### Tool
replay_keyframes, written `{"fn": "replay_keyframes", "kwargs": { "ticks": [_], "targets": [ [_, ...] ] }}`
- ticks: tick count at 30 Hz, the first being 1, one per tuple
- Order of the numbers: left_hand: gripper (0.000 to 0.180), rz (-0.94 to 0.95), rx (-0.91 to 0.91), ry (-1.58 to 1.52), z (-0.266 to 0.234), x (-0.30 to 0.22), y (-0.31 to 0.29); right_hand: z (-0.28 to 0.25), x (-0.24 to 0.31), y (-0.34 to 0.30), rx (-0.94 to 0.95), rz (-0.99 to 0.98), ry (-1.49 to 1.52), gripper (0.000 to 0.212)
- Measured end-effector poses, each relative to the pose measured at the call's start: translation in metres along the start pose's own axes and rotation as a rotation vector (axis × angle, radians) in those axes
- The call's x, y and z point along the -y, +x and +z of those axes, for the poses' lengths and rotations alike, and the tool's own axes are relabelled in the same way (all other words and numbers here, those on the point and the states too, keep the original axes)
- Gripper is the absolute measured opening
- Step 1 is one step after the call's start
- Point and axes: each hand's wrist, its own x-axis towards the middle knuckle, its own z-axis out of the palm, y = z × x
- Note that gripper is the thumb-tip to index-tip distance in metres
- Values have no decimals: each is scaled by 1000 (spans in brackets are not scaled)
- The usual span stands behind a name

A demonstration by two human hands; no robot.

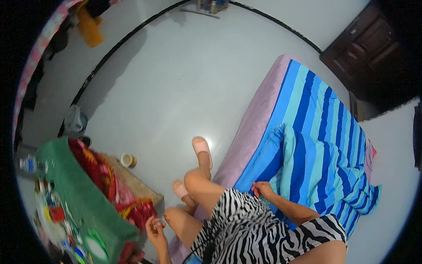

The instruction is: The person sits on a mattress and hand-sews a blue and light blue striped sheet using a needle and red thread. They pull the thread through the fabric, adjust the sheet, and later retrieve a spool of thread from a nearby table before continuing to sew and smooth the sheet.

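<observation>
My left hand hangs beside my knee, its fingers loosely bent and apart, with nothing visible in it. It is nearest to a red patterned cloth draped along a green-covered table. Over the edge of the bed, my right hand has loosely curled fingers, and I see no object in it. Beside and below that hand lies a blue striped quilt, bunched up close to me. I am seated at the bed's edge in zebra-print clothes, wearing pink slippers.
Small items, among them a plastic bottle and a round mirror-like object, crowd the table at left. A cup-shaped container stands on the floor. Farther back are a clear bucket and a dark wooden door.
</observation>
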Motion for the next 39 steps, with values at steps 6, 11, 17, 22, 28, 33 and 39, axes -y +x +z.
{"fn": "replay_keyframes", "kwargs": {
  "ticks": [6, 11, 17, 22, 28, 33, 39],
  "targets": [
    [24, -161, 212, -5, 56, -17, 118, -4, 9, 16, -107, 264, 45, 28],
    [25, -249, 400, 5, 74, -71, 174, -30, -4, -37, -233, 42, 1022, 32],
    [37, -172, 655, 294, 115, -172, 241, -59, 76, -60, -924, -500, 1877, 47],
    [36, -10, 991, 428, 227, -288, 257, -98, 11, -55, -1444, -508, 2164, 37],
    [39, 109, 1103, 432, 343, -402, 277, -178, 131, -123, -1440, -665, 2291, 34],
    [42, -89, 1213, 425, 412, -419, 294, -218, 229, -128, -1932, -581, 1408, 14],
    [44, -142, 1361, 608, 488, -436, 373, -143, 393, -50, -1297, -57, 308, 56]
  ]
}}
